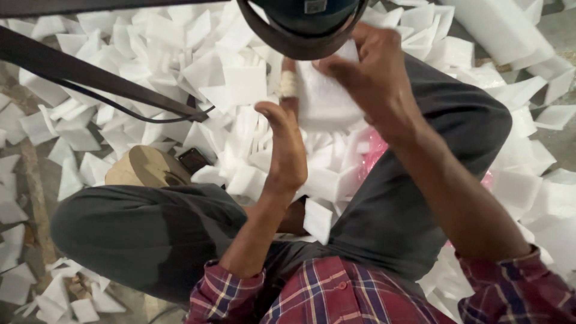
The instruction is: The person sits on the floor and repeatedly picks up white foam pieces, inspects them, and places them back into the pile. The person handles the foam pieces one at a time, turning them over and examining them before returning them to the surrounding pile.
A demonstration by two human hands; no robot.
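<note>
Both hands pinch one white foam sheet [324, 99] up near the face: left hand [287, 141] steadies its edge, right hand [375, 75] grips the top (bandaged finger showing), over a foam scrap pile [150, 54] on the floor.

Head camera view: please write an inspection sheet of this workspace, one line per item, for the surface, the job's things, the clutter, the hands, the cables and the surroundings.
Surface: grey floor, mostly covered.
Job's things: white foam piece, held up between both hands.
Clutter: many loose white foam pieces; a tan tape roll beside a small dark object; pink plastic under the foam.
Hands: left hand touches the piece's left edge, one finger wrapped in pale tape; right hand grips it from the top.
Cables: thin black cable running under a dark bar.
Surroundings: round dark object at the top edge; person seated, knees bent, grey trousers, checked shirt.
</note>
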